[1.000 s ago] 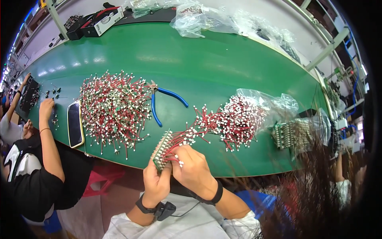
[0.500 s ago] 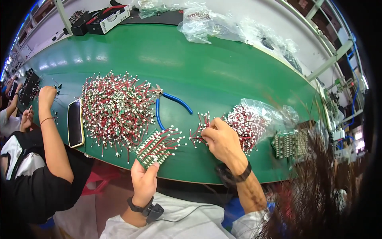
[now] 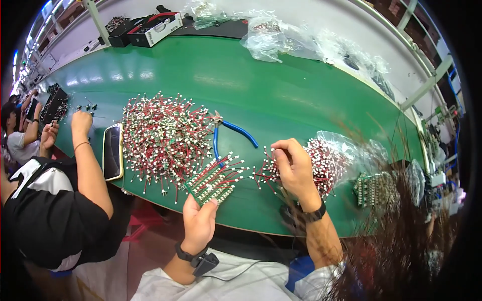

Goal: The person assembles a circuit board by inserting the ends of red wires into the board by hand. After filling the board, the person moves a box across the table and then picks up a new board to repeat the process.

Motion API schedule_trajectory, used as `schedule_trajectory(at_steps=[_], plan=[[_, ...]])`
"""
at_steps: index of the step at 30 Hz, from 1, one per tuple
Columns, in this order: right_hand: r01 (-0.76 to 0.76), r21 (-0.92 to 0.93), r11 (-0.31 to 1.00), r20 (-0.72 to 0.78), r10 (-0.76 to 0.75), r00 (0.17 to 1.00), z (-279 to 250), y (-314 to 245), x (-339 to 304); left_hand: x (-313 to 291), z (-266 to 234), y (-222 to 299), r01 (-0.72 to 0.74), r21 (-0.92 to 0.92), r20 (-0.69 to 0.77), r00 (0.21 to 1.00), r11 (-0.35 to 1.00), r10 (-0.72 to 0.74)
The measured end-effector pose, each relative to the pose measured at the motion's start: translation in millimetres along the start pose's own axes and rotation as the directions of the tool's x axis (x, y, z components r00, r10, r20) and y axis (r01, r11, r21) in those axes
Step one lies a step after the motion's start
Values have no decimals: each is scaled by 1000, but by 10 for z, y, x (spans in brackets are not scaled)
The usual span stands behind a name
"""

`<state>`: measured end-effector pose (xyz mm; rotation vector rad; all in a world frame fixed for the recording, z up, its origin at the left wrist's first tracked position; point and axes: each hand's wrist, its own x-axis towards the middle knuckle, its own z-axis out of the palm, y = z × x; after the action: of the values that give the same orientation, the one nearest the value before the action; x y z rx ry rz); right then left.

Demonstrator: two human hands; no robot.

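My left hand (image 3: 200,220) grips the near edge of a green circuit board panel (image 3: 208,188), thumb on top. Rows of white connectors and several red wires stand out from the panel. To its right, my right hand (image 3: 295,168) is raised with curled fingers and the thumb close to the index finger; anything between them is too small to make out. Loose red wires with white plugs (image 3: 263,173) lie just left of that hand. Behind it is a pile of red-wire connectors (image 3: 326,163), partly on a clear plastic bag (image 3: 346,145).
A large heap of wired boards (image 3: 165,140) covers the left, between a phone (image 3: 113,153) and blue-handled cutters (image 3: 238,131). Stacked panels (image 3: 369,189) sit at right. Boxes (image 3: 154,29) and plastic bags (image 3: 266,37) line the back. A co-worker's arm (image 3: 90,165) reaches in at left.
My right hand has lifted away from the loose wires and turned upward. The panel in my left hand has tilted slightly. The whole view has shifted a little.
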<state>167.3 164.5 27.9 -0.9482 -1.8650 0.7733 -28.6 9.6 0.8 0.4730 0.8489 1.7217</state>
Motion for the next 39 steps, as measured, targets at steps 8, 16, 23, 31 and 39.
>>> schedule_trajectory(at_steps=[8, 16, 23, 31, 39], plan=[[148, -84, 985, 5, -148, 989, -1, -366, -150, 9, 64, -108, -42, 46, -36, 998, 998, 43], [247, 75, 966, 87, -253, 964, 230, -610, -348, 65, 380, -246, -95, 255, -19, 995, 962, 103], [38, 32, 999, 67, -40, 997, 339, -503, -383, 51, 562, -363, -103, 223, -3, 994, 969, 106], [-14, -95, 995, 59, 20, 998, 295, -582, -411, 95, 434, -519, -159, 430, 124, 986, 889, 116], [57, -129, 990, 67, -49, 997, 345, -683, -508, 2, 440, -325, -325, 696, 233, 946, 641, 227]])
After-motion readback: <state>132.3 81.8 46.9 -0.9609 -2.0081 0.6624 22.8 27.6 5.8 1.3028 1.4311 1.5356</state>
